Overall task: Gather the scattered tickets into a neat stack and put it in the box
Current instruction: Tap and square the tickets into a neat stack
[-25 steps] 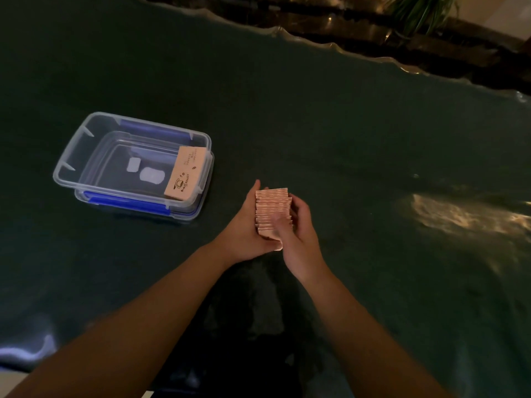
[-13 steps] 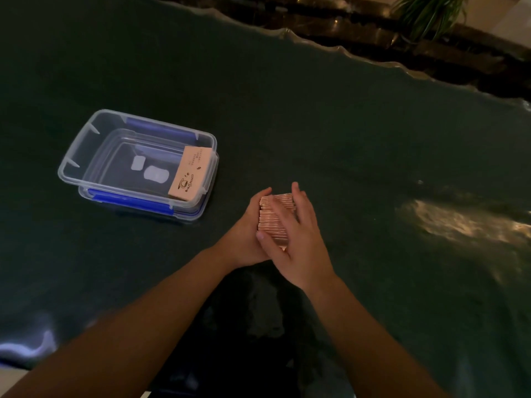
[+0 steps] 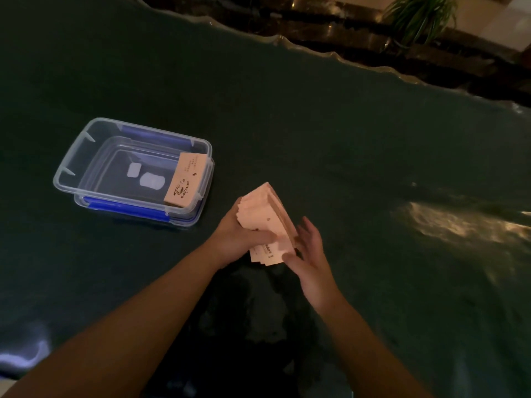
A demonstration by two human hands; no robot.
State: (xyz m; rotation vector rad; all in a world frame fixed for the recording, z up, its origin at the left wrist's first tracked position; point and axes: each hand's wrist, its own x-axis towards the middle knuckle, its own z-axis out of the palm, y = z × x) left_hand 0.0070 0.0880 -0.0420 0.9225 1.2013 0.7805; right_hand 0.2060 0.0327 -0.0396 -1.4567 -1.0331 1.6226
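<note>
A thick stack of pale pink tickets (image 3: 265, 218) is held just above the dark green table, tilted so its printed face shows. My left hand (image 3: 238, 239) grips the stack from the left, thumb across its face. My right hand (image 3: 309, 254) has its fingers spread against the stack's right edge and near corner. The clear plastic box (image 3: 135, 133) with blue clips stands to the left. Another stack of tickets (image 3: 185, 183) leans inside the box against its right wall.
The green table cover (image 3: 344, 139) spreads all around, with a glare patch (image 3: 459, 222) on the right. The far table edge (image 3: 330, 54) has a wavy rim, with a potted plant (image 3: 419, 18) beyond it.
The stack has turned from edge-up to face-up and tilted. My right hand slid from covering the top of the stack to its right side, fingers opening.
</note>
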